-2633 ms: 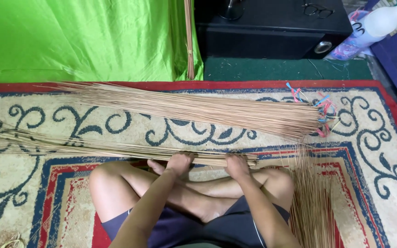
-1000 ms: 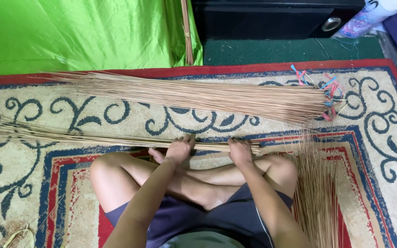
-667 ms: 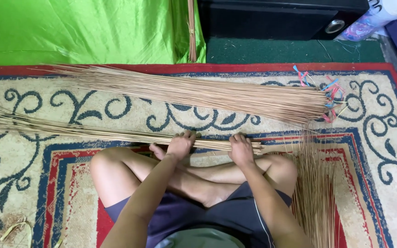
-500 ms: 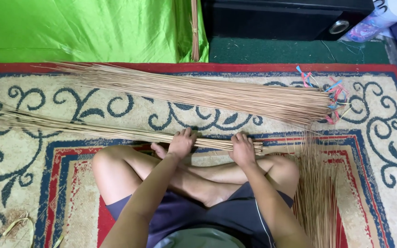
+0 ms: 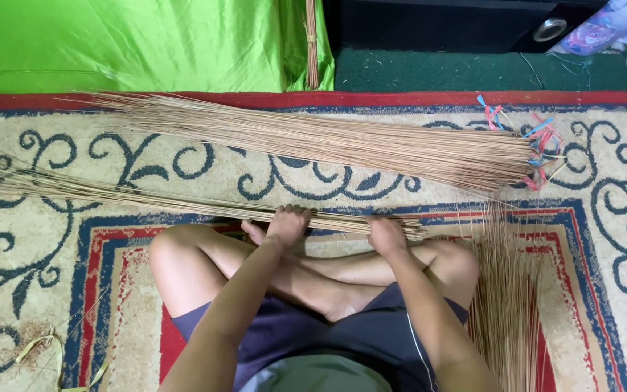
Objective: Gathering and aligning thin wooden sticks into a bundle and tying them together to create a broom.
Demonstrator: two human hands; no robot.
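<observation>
I sit cross-legged on a patterned rug (image 5: 604, 218). A thin bundle of long tan sticks (image 5: 146, 201) lies across the rug just in front of my knees, fanning out to the left. My left hand (image 5: 287, 223) rests on top of it with the fingers curled over the sticks. Nearer the bundle's thick right end, my right hand (image 5: 387, 234) grips the same sticks. A larger bundle of the same sticks (image 5: 342, 141) lies farther away, its right end beside coloured rubber bands (image 5: 538, 141).
Loose sticks (image 5: 506, 305) lie in a pile by my right knee. Green cloth (image 5: 125, 43) covers the floor beyond the rug, with an upright stick bundle (image 5: 312, 43) at its edge. A black box (image 5: 466, 22) stands at the back right. Leaf scraps (image 5: 38, 345) lie lower left.
Both hands stay on the thin bundle and roll it slightly on the rug. The camera has tilted down a little, so the whole scene sits higher in view.
</observation>
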